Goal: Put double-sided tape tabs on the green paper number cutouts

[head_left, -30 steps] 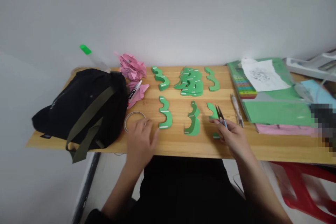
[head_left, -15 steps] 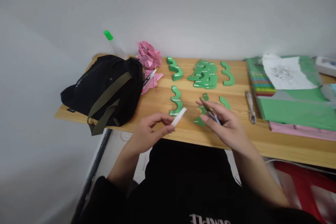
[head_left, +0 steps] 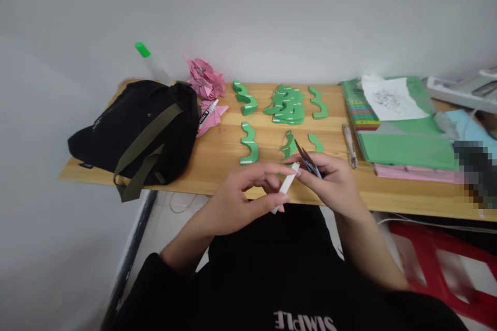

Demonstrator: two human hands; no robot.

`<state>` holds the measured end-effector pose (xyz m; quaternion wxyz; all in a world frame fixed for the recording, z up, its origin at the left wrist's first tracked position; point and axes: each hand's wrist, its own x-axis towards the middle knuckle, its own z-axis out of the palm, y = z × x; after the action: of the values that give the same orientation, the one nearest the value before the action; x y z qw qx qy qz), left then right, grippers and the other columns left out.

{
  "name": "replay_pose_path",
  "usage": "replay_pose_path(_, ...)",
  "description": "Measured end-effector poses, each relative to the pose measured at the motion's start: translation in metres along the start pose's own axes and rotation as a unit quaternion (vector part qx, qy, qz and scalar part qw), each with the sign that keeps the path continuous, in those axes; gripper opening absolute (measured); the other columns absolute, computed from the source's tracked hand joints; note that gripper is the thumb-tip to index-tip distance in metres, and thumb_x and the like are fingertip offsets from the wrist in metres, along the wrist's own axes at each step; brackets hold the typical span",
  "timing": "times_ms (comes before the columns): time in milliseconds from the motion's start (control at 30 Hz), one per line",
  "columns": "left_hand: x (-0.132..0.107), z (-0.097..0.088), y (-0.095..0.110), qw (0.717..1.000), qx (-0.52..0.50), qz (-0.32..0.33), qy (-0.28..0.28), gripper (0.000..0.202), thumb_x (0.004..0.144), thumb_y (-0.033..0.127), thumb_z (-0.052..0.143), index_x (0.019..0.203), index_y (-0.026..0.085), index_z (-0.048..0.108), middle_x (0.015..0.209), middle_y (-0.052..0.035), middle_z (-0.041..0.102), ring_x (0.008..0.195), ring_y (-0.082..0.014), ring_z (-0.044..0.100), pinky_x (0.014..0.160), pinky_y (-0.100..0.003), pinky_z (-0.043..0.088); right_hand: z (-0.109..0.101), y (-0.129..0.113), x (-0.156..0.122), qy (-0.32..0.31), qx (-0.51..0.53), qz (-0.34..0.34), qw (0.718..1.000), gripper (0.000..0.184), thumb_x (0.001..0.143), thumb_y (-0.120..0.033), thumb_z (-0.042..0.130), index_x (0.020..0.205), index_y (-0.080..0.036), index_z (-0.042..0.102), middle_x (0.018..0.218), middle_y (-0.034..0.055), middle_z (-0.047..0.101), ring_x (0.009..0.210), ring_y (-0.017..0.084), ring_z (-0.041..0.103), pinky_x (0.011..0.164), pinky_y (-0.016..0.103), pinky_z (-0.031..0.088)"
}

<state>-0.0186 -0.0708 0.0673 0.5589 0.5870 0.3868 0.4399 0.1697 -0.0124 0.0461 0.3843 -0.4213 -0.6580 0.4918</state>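
White tape roll [head_left: 286, 187], seen nearly edge-on, sits just below the middle of the frame, over the front edge of the counter [head_left: 217, 158]. The left grip [head_left: 243, 200] is clasped around it, thumb and index finger at its two ends. The right grip [head_left: 337, 186] has small scissors [head_left: 310, 161] tucked in it, blades pointing toward the upper left, while its fingertips meet the roll's upper end.

With the blades lying so near the left index fingertip, a twist of the right wrist could nick skin. Any loose tape end might cling to a finger or fold onto itself if pinched carelessly. Should the left hold slacken, the roll could drop into the lap rather than onto the wood.

"B-7000" can be read on the glue tube [head_left: 208, 115] at upper left, and "SIMPLE", upside down, on the black shirt [head_left: 272, 274] at the bottom. Pale lettering on the black bag [head_left: 155, 132], left of centre, is too small to read.
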Motion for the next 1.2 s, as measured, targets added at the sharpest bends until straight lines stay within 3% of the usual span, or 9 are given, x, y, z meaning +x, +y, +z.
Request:
replay_pose_path(167,-0.006,0.002,0.003,0.995,-0.085,-0.014,-0.048,0.031,0.083,0.009,0.064,0.111,0.022,0.058,0.088,0.0,0.069,0.073,-0.0104,0.067,0.074,-0.025,0.056,0.004,0.007,-0.001,-0.019,0.017,0.028,0.999,0.03,0.07,-0.051,0.071,0.076,-0.021,0.074,0.07,0.0023,0.069,0.061,0.015,0.06,0.057,0.028,0.049)
replay_pose_path(267,-0.008,0.002,0.003,0.991,-0.122,-0.038,-0.041,0.034,0.082,0.007,0.064,0.111,0.022,0.055,0.085,0.0012,0.067,0.07,-0.0096,0.068,0.066,-0.021,0.056,0.0,0.015,-0.003,-0.032,0.029,0.035,0.998,0.044,0.068,-0.059,0.072,0.088,-0.019,0.072,0.056,-0.0029,0.055,0.05,0.01,0.048,0.048,0.024,0.041)
replay_pose_path(367,-0.006,0.001,0.002,0.988,-0.144,-0.057,-0.007,0.036,0.081,0.008,0.066,0.11,0.023,0.052,0.084,0.0031,0.064,0.063,-0.0074,0.067,0.051,-0.013,0.049,-0.016,0.017,-0.009,-0.046,0.023,0.022,0.998,0.057,0.081,-0.069,0.052,0.095,-0.016,0.07,0.049,-0.0066,0.038,0.042,0.008,0.033,0.041,0.023,0.03)
replay_pose_path(433,-0.005,0.0,0.0,0.986,-0.149,-0.07,0.015,0.036,0.08,0.012,0.068,0.11,0.024,0.052,0.083,0.004,0.061,0.059,-0.0065,0.066,0.043,-0.01,0.044,-0.03,0.013,-0.013,-0.059,-0.032,0.01,0.998,0.057,0.088,-0.065,0.041,0.088,-0.016,0.07,0.048,-0.0054,0.036,0.041,0.009,0.032,0.041,0.024,0.029)
replay_pose_path(567,-0.004,-0.002,-0.005,0.985,-0.135,-0.105,0.025,0.038,0.081,0.017,0.069,0.113,0.026,0.051,0.083,0.0043,0.057,0.058,-0.007,0.065,0.037,-0.008,0.041,-0.047,-0.003,-0.019,-0.107,-0.183,0.001,0.977,0.045,0.089,-0.057,0.049,0.082,-0.019,0.072,0.054,0.0007,0.054,0.051,0.012,0.048,0.049,0.025,0.039)
replay_pose_path(667,-0.003,-0.002,-0.007,0.985,-0.123,-0.118,0.011,0.04,0.081,0.017,0.068,0.115,0.027,0.05,0.083,0.0042,0.058,0.059,-0.0066,0.065,0.038,-0.007,0.042,-0.045,-0.015,-0.02,-0.145,-0.225,0.002,0.964,0.043,0.089,-0.055,0.05,0.082,-0.02,0.073,0.061,0.0017,0.061,0.054,0.013,0.052,0.05,0.024,0.04)
replay_pose_path(867,-0.002,-0.001,-0.007,0.986,-0.112,-0.126,0.001,0.041,0.081,0.016,0.068,0.117,0.026,0.05,0.083,0.0037,0.059,0.06,-0.0062,0.064,0.039,-0.007,0.042,-0.033,-0.023,-0.013,-0.214,-0.235,0.007,0.948,0.045,0.092,-0.054,0.045,0.07,-0.019,0.063,0.055,-0.0024,0.048,0.05,0.009,0.041,0.047,0.023,0.033)
replay_pose_path(1067,-0.002,0.0,-0.006,0.986,-0.11,-0.128,-0.001,0.041,0.081,0.014,0.067,0.117,0.026,0.051,0.085,0.0033,0.06,0.061,-0.0059,0.064,0.041,-0.009,0.041,-0.03,-0.024,-0.008,-0.212,-0.219,-0.014,0.952,0.048,0.093,-0.048,0.047,0.055,-0.019,0.04,0.052,-0.0047,0.028,0.047,0.008,0.027,0.044,0.023,0.024)
replay_pose_path(1200,0.0,-0.002,-0.009,0.984,-0.125,-0.124,-0.004,0.042,0.081,0.013,0.067,0.117,0.025,0.05,0.084,0.0029,0.061,0.06,-0.0064,0.064,0.041,-0.01,0.041,-0.03,-0.023,-0.005,-0.207,-0.221,-0.017,0.953,0.05,0.093,-0.047,0.048,0.053,-0.019,0.036,0.051,-0.005,0.025,0.047,0.007,0.024,0.043,0.024,0.022)
